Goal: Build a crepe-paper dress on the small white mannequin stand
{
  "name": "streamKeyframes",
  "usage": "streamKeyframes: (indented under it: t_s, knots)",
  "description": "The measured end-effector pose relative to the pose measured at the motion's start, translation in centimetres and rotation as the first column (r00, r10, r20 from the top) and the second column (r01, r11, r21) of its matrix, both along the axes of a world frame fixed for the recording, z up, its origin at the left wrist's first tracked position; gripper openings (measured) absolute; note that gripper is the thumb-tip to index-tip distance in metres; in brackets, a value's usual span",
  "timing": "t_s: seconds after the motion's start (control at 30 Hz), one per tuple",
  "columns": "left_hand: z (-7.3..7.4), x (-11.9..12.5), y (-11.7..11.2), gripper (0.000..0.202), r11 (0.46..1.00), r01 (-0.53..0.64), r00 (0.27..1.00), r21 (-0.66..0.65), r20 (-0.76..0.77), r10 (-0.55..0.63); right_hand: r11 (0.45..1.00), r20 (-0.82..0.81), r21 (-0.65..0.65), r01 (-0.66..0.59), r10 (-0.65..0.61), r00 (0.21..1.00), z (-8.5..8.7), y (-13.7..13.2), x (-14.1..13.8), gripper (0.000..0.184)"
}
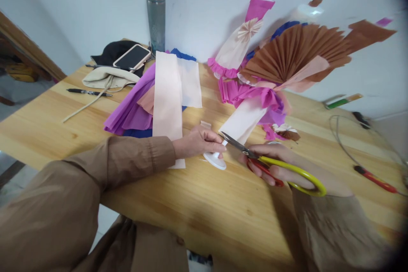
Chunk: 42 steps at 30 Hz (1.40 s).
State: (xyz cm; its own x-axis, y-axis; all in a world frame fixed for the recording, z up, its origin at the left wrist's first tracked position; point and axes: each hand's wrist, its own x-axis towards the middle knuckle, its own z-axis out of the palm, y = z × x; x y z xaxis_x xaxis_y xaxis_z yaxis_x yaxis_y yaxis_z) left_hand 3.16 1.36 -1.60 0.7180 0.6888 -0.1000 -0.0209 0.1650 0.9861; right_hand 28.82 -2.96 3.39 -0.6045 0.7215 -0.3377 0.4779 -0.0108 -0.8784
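My right hand (287,168) is closed round the red and yellow handles of a pair of scissors (251,155), whose dark blades point left toward a paper doll (247,121). The doll lies on the wooden table (191,195) with a cream paper body, pink and purple ruffles and a brown pleated fan (296,51). My left hand (199,142) is closed in a pinch on the doll's white round base (215,159) near the blade tips. Strips of cream paper (167,97) lie over purple paper (130,108) just behind my left wrist.
A second paper doll (242,42) leans against the wall. A steel flask (155,8), a phone (132,57) on a dark cloth, a beige pouch (105,77) and a pen (87,92) sit at back left. A green marker (342,101) and a red-handled wire tool (374,178) lie at right.
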Motion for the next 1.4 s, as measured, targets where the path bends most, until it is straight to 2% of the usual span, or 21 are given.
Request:
streamKeyframes:
  t_s: [0.13,0.37,0.6,0.83,0.9,1.07,1.27,1.4]
  knots:
    - [-0.1,0.0,0.0,0.024,1.0,-0.003,1.0,0.017,0.0,0.003,0.996,0.002,-0.086,0.017,-0.017,1.0,0.2,0.0,-0.2,0.053]
    - [-0.2,0.2,0.0,0.025,1.0,-0.03,0.999,0.006,0.014,0.03,0.998,0.027,-0.055,-0.012,0.013,1.0,0.3,0.2,-0.5,0.039]
    - [-0.3,0.4,-0.1,0.031,0.998,-0.057,0.998,-0.021,0.028,0.058,1.0,-0.014,-0.024,-0.017,0.017,1.0,-0.8,0.2,0.1,0.05]
    - [-0.8,0.5,0.0,0.024,0.998,-0.059,0.997,-0.017,0.052,0.06,0.996,-0.002,0.061,-0.068,0.068,0.998,-0.7,0.1,0.2,0.067]
    - [-0.9,0.5,0.0,0.023,0.998,-0.058,0.997,0.001,0.052,0.058,0.994,-0.003,0.082,-0.07,0.07,0.998,-0.5,0.2,0.1,0.065]
    - [-0.8,0.6,0.1,0.021,0.998,-0.065,0.998,0.014,0.023,0.065,0.988,0.055,0.107,-0.108,0.103,0.993,0.4,0.3,-0.5,0.046]
    - [-1.0,0.7,0.1,0.02,0.997,-0.073,0.996,0.025,0.043,0.072,0.995,0.037,0.072,-0.074,0.071,0.997,-0.1,0.1,-0.4,0.048]
    - [-1.1,0.6,0.1,0.021,0.996,-0.076,0.996,0.048,0.048,0.074,0.999,0.029,0.05,-0.007,0.005,1.0,-0.7,-0.2,-0.2,0.048]
